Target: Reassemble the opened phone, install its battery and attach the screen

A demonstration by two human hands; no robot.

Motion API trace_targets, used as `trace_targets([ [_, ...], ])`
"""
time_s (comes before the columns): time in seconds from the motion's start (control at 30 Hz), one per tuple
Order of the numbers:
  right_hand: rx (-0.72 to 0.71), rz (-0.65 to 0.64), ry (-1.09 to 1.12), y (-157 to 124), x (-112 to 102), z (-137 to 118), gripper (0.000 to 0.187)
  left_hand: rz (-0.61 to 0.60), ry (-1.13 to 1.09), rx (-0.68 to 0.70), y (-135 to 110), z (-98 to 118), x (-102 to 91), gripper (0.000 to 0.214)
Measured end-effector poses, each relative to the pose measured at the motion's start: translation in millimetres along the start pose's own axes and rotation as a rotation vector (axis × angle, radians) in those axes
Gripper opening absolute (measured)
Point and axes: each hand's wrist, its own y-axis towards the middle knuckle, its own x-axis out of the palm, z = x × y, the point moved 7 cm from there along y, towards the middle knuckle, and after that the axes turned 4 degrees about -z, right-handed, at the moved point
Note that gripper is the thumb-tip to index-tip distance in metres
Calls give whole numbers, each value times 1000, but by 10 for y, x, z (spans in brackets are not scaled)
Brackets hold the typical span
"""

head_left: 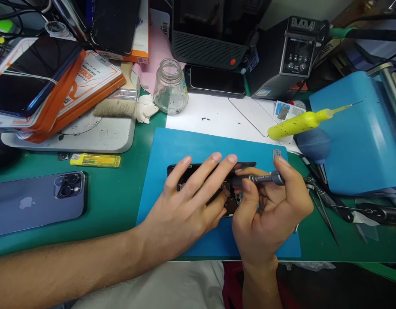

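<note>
An opened phone (233,201) lies on the blue mat (165,148), with its inner parts partly showing. My left hand (188,201) rests over it, fingers spread across its body and the thumb near the exposed components. In my right hand (268,206) is a dark grey screwdriver (262,178), held nearly level between the fingers. The screwdriver's tip end points left over the phone and is hidden near my left fingers. A small razor blade (276,153) lies on the mat's upper right corner.
Left: a blue phone (40,201), yellow cutter (95,160) and brush (116,107). Behind: a glass jar (171,90), another phone (217,81) and a control box (288,56). Right: a yellow tube with a needle (297,124), air blower (313,143) and tweezers (326,216).
</note>
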Motion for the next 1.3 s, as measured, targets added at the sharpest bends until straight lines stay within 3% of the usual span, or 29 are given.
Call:
trace_targets([
  [0.43, -70, 12, 25, -17, 2, 6, 86, -1, -7, -7, -15, -8, 16, 26],
  [1.3, -87, 11, 12, -3, 12, -27, 79, 3, -3, -14, -16, -9, 17, 24],
])
